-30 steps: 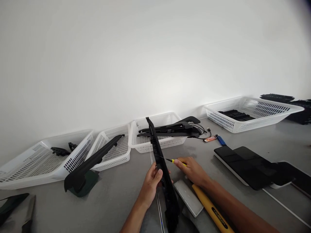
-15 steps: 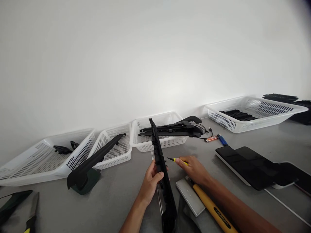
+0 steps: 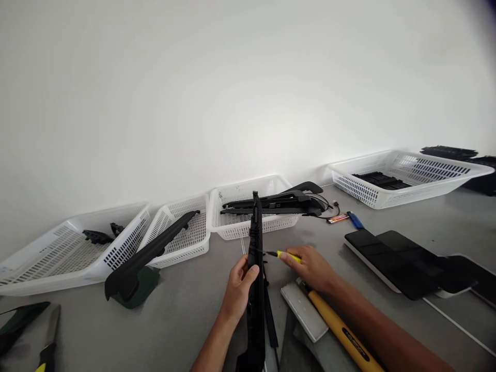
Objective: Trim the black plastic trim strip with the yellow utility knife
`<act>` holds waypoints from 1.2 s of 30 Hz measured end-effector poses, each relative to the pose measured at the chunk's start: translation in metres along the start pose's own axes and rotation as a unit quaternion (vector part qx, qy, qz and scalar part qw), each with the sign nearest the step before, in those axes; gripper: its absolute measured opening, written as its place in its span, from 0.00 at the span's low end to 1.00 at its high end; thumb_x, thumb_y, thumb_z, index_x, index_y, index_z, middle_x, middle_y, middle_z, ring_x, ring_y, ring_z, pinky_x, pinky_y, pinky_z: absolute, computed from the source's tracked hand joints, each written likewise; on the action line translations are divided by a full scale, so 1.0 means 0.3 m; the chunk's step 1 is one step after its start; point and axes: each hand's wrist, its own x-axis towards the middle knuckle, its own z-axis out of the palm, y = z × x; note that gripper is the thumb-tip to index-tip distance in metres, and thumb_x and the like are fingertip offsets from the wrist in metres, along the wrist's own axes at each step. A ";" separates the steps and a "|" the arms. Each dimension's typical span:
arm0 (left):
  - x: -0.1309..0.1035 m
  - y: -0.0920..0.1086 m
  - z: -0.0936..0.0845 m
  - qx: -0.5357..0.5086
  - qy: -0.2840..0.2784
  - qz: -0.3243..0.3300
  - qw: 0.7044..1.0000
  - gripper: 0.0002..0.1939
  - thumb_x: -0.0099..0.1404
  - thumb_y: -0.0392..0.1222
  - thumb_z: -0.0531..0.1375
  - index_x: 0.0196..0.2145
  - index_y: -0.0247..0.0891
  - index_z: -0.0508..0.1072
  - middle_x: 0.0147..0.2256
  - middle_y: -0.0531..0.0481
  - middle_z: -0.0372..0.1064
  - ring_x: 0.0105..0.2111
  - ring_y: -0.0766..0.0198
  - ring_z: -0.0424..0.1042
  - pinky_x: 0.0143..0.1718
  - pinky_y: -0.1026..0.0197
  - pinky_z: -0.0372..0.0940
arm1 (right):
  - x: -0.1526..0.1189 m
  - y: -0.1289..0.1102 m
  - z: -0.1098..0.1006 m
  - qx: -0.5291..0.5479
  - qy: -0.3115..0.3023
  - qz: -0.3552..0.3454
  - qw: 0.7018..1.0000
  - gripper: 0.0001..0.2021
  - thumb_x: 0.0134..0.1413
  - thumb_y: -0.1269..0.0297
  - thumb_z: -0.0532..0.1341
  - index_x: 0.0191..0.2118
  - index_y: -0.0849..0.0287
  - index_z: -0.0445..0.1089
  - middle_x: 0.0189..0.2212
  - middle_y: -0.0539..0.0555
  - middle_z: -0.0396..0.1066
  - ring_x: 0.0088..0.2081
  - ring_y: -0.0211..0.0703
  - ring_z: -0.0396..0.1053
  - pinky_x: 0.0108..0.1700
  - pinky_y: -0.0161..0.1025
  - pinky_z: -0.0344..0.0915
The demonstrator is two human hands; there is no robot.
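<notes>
My left hand (image 3: 241,284) is closed around a long black plastic trim piece (image 3: 256,305), with the thumb across its face. The piece points away from me, its ribbed side showing and its far end overlapping the middle basket in view. My right hand (image 3: 310,266) pinches a small yellow-handled tool (image 3: 289,256) with a thin dark tip. That tip points left, close to the trim piece's right edge; whether it touches cannot be made out. A thin black strip (image 3: 270,310) shows beside the trim piece. Below my right wrist lies a yellow-handled hammer (image 3: 341,333) next to a pale block (image 3: 304,312).
Black curved parts lie across the middle white basket (image 3: 232,231). Another curved part (image 3: 155,248) leans on a small basket (image 3: 186,254). Further baskets stand far left (image 3: 58,284) and far right (image 3: 372,199). Phones (image 3: 387,263) lie right; a file (image 3: 52,330) lies left.
The trim piece has swung, its far end moving right and its near end left, so it stands straighter in view. The thin black strip beside it now shows more. Both hands keep their holds.
</notes>
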 end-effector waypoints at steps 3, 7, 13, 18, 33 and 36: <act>0.001 -0.010 -0.004 0.023 -0.019 -0.005 1.000 0.22 0.65 0.60 0.67 0.42 0.36 0.78 0.34 0.49 0.72 0.37 0.59 0.70 0.43 0.61 0.66 | 0.000 0.000 -0.007 0.005 -0.002 -0.010 1.000 0.34 0.70 0.33 0.45 0.23 0.57 0.54 0.20 0.47 0.55 0.25 0.36 0.52 0.30 0.39 0.43; 0.003 -0.041 -0.008 0.064 -0.045 -0.027 0.997 0.26 0.64 0.64 0.66 0.37 0.33 0.79 0.31 0.49 0.72 0.34 0.59 0.69 0.39 0.60 0.63 | 0.000 0.002 -0.016 0.009 -0.015 -0.008 1.000 0.35 0.68 0.31 0.45 0.23 0.57 0.54 0.21 0.47 0.54 0.25 0.36 0.51 0.30 0.38 0.43; 0.004 -0.044 -0.007 0.081 -0.010 -0.021 0.996 0.21 0.61 0.53 0.66 0.44 0.34 0.81 0.37 0.48 0.74 0.38 0.58 0.68 0.41 0.61 0.63 | 0.001 -0.008 -0.011 0.012 -0.055 -0.006 0.998 0.36 0.66 0.28 0.45 0.23 0.57 0.54 0.21 0.48 0.54 0.25 0.36 0.50 0.30 0.38 0.43; 0.007 -0.020 -0.007 0.039 -0.002 -0.006 0.999 0.25 0.61 0.49 0.67 0.54 0.38 0.79 0.44 0.47 0.78 0.46 0.54 0.72 0.50 0.59 0.65 | -0.004 -0.014 0.000 0.007 -0.055 -0.017 0.998 0.35 0.67 0.29 0.46 0.23 0.57 0.55 0.20 0.47 0.54 0.25 0.36 0.50 0.30 0.39 0.42; 0.003 -0.032 0.004 0.050 0.039 -0.032 0.997 0.35 0.57 0.74 0.67 0.36 0.33 0.82 0.31 0.49 0.73 0.33 0.62 0.68 0.36 0.64 0.64 | -0.003 0.017 0.005 0.090 -0.068 -0.028 0.993 0.32 0.70 0.34 0.49 0.25 0.57 0.50 0.23 0.46 0.47 0.27 0.35 0.47 0.30 0.38 0.42; 0.007 -0.024 0.004 0.045 0.034 -0.038 0.998 0.36 0.57 0.74 0.67 0.37 0.34 0.82 0.32 0.48 0.74 0.34 0.61 0.69 0.37 0.63 0.66 | -0.003 0.017 0.004 0.088 -0.071 -0.020 0.993 0.32 0.69 0.33 0.49 0.25 0.57 0.49 0.23 0.46 0.47 0.27 0.35 0.46 0.30 0.38 0.42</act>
